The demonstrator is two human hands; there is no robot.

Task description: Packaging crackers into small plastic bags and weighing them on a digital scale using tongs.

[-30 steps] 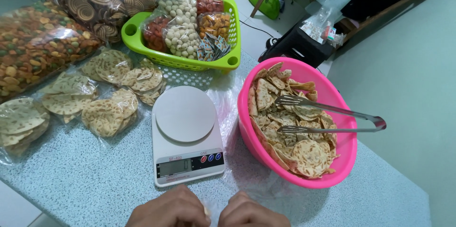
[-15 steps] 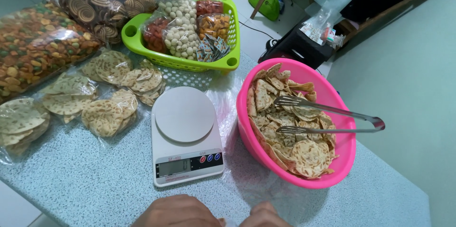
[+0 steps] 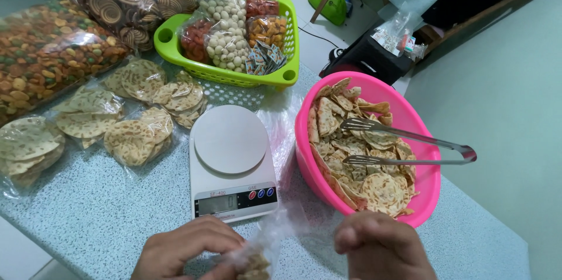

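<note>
A small clear bag (image 3: 260,253) of crackers sits low at the front of the tabletop (image 3: 105,221), its open top pointing up. The left hand (image 3: 187,251) pinches it with closed fingers. The right hand (image 3: 383,248) is curled just beside it. A white scale (image 3: 231,160) and pink bowl (image 3: 307,157) with tongs (image 3: 410,148) stand behind.

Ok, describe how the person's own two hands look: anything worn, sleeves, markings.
Both hands are bare: the left hand and right hand show no gloves, rings or watch. No sleeve reaches into view, and the wrists are cut off by the picture's bottom edge.
</note>
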